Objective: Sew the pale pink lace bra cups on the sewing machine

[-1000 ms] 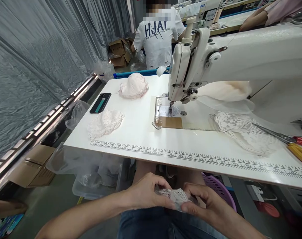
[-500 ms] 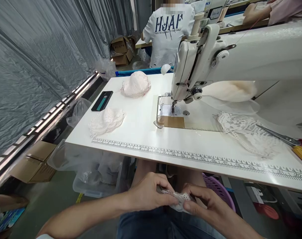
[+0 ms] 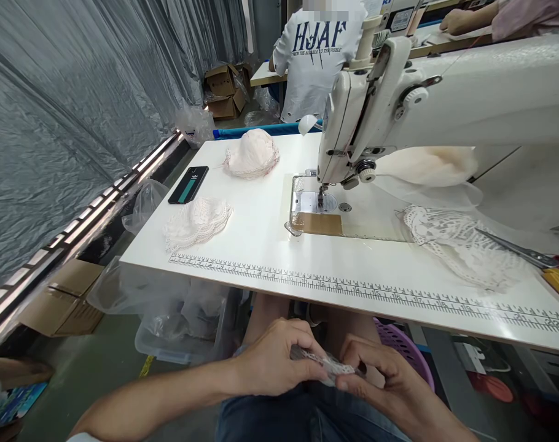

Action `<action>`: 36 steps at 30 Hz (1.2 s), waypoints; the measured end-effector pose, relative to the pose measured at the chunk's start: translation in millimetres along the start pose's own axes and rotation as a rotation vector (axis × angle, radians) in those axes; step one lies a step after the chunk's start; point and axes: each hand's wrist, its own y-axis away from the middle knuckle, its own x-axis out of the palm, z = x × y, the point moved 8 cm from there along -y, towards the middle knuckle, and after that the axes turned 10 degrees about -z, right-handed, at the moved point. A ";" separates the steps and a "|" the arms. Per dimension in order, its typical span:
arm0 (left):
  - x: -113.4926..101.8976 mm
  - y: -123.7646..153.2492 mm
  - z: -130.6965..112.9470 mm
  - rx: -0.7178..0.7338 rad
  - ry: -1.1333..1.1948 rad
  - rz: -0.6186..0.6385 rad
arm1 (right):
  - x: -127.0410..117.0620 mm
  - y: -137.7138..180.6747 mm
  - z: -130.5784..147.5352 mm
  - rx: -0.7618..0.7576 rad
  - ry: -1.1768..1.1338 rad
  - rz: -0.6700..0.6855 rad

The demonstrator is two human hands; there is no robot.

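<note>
Over my lap, below the table's front edge, my left hand (image 3: 286,359) pinches one end of a white lace piece (image 3: 332,366). The fingers of my right hand (image 3: 376,371) are closed on the other end, so the lace stretches between both hands. Much of it is hidden behind my fingers. On the table above stands a white sewing machine (image 3: 353,135), its presser foot (image 3: 322,197) over the metal needle plate. A white lace cup (image 3: 199,222) and a pale pink cup (image 3: 252,153) lie at the table's left.
A phone (image 3: 188,185) lies near the left edge. Scissors (image 3: 523,250) rest on white lace pieces (image 3: 459,242) at the right. A printed ruler (image 3: 307,281) runs along the front. A purple basket (image 3: 406,347) and clear plastic tub (image 3: 182,341) stand below. Another person (image 3: 316,67) sits ahead.
The lace between my hands now looks flatter and more drawn out, and my right fingers have shifted slightly on it. Ahead, the seated person has moved a little to the right.
</note>
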 end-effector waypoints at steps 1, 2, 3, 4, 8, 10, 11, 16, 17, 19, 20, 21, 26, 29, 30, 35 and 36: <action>-0.1 0.4 -0.6 -0.002 -0.006 0.003 | 0.0 -0.2 -0.1 -0.004 -0.001 -0.002; -0.1 0.7 -1.1 -0.006 -0.008 0.006 | -0.3 -0.5 -0.4 -0.004 -0.002 -0.008; -0.1 0.8 -1.5 -0.011 -0.008 0.010 | -0.6 -0.7 -1.0 -0.001 -0.004 -0.014; -0.1 0.9 -1.6 -0.017 -0.004 0.013 | -0.8 -0.9 -1.6 0.003 -0.006 -0.019; 0.6 0.2 1.5 -0.058 0.031 0.035 | -1.2 -0.8 -4.9 0.047 -0.065 -0.025; 1.5 0.0 5.0 -0.093 0.070 0.051 | 1.1 -0.5 -7.4 0.102 -0.158 0.004; 2.0 -0.1 6.8 -0.111 0.092 0.059 | 3.1 -0.3 -8.6 0.135 -0.210 0.028; 4.4 -1.4 9.5 -0.129 0.133 0.096 | 9.5 -0.1 -11.4 0.265 -0.344 0.089; 4.7 -1.9 8.8 -0.119 0.132 0.096 | 9.7 -0.3 -11.6 0.279 -0.343 0.085; 4.5 -3.1 7.1 -0.098 0.111 0.080 | 9.9 -0.5 -12.0 0.295 -0.323 0.072; 4.5 -3.5 6.6 -0.091 0.094 0.068 | 10.0 -0.4 -12.2 0.298 -0.306 0.066; 4.4 -3.9 6.3 -0.089 0.075 0.053 | 10.1 -0.1 -12.7 0.299 -0.286 0.061; 5.4 -5.4 3.6 -0.079 0.070 0.010 | 8.3 2.5 -11.9 0.235 -0.191 0.074; 4.4 -5.1 11.0 -0.153 0.162 0.013 | 9.3 5.3 -12.2 0.223 -0.188 0.154; 3.4 -4.5 15.4 -0.188 0.194 0.012 | 8.8 6.0 -12.9 0.232 -0.198 0.171; -0.3 1.2 36.3 -0.327 0.288 0.031 | 1.6 6.9 -8.1 0.189 -0.178 0.188; -0.6 2.1 38.7 -0.344 0.308 0.030 | 0.9 7.4 -6.2 0.178 -0.175 0.201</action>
